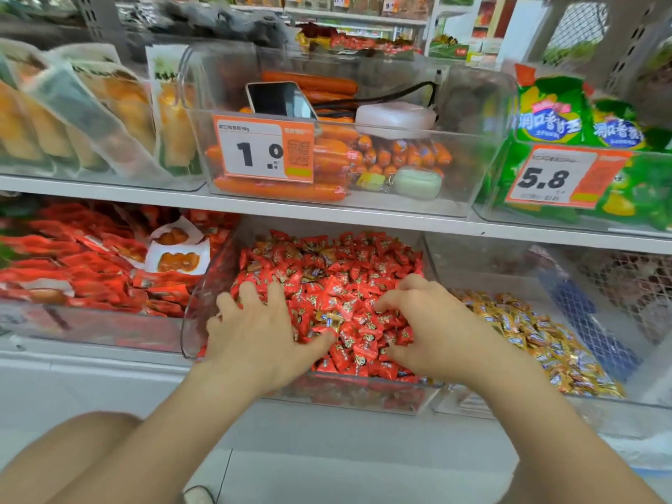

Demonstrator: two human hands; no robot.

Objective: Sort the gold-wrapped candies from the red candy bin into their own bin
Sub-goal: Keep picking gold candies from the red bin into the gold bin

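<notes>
A clear bin (189,321) on the lower shelf is heaped with red candies (338,271). A gold-wrapped candy (332,319) lies among them between my two hands, and a few more gold ones show farther back. My left hand (262,329) rests spread on the red pile, its thumb touching the heap just below that gold candy. My right hand (429,321) lies on the pile to the right with fingers bent down into the candies; whether it holds anything is hidden. The clear bin on the right (567,398) holds a layer of gold-wrapped candies (538,332).
A bin of red snack packets (91,267) stands left of the candy bin. The upper shelf (327,212) overhangs closely, carrying a sausage bin (483,176) with a phone (280,100) in it, and green packets (567,114). My bare knee (62,463) is at bottom left.
</notes>
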